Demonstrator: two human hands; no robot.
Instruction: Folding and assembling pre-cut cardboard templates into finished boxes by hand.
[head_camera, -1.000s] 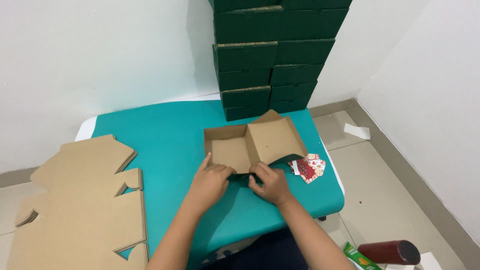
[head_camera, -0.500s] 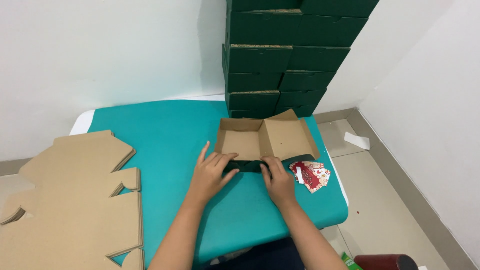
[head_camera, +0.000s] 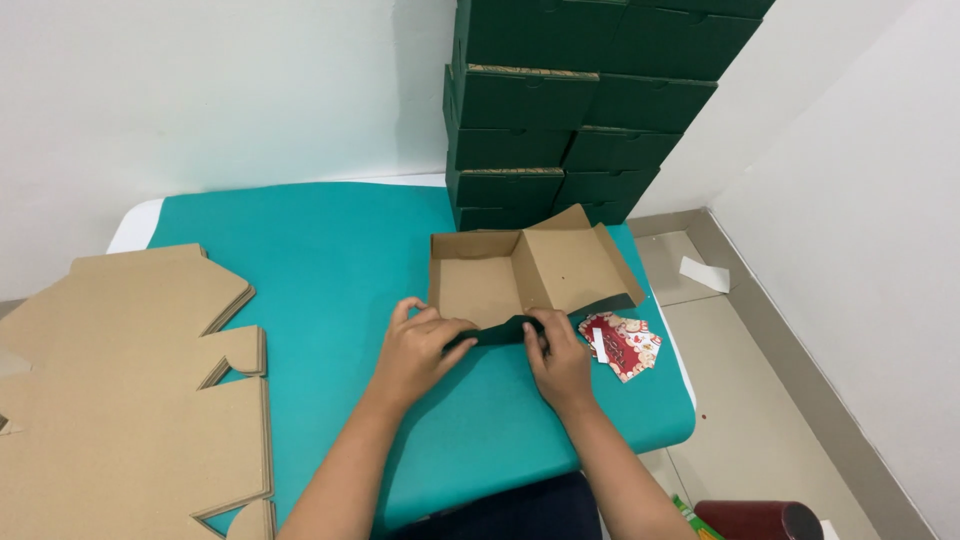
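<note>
The scene is filled by a table covered in teal cloth (head_camera: 330, 250), seen from above. At about eleven to one o'clock, against the white wall, a tall stack of dark green closed cardboard boxes (head_camera: 560, 110) is seen rising out of view. At eight o'clock, a pile of flat brown die-cut cardboard blanks (head_camera: 120, 390) is laid over the table's left edge. Near the centre, slightly toward two o'clock, a half-folded box of brown corrugated cardboard with a dark green outer face (head_camera: 520, 275) is set open side up — its walls partly raised, its near flap turned down toward the person. That near flap is gripped by both hands: the left hand (head_camera: 420, 350), at the flap's seven o'clock end, is closed over it with the fingers curled on top, and the right hand (head_camera: 560, 360), at its five o'clock end, is pinched on it with the thumb on top. Just beside the right hand, at three o'clock, a small red patterned paper card (head_camera: 625, 345) is lying flat on the cloth — apart from the box. On the tiled floor at two o'clock, a white scrap of paper (head_camera: 705, 273) is seen.
</note>
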